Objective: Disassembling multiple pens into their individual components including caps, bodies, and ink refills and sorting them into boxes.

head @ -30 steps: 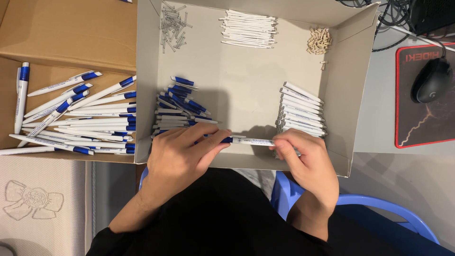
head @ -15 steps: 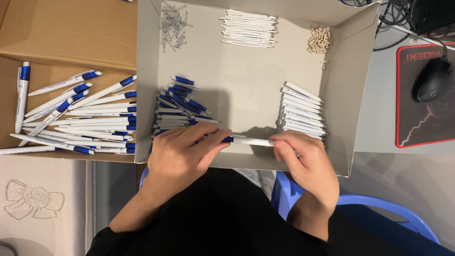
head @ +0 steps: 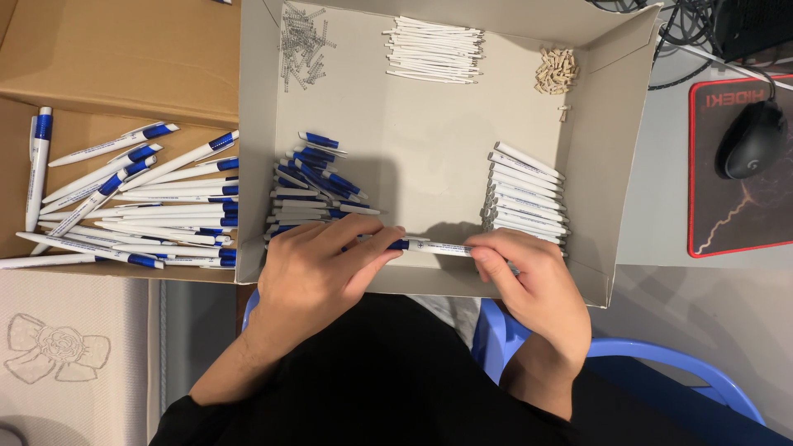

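Two bare hands meet low in the view, forearms in black sleeves rising from six o'clock. The left hand [head: 318,268] lies palm down, fingers curled and pointing toward three o'clock, pinching closed at the tips. The right hand [head: 533,285] faces it, fingers bent toward nine o'clock, thumb and forefinger pressed together.
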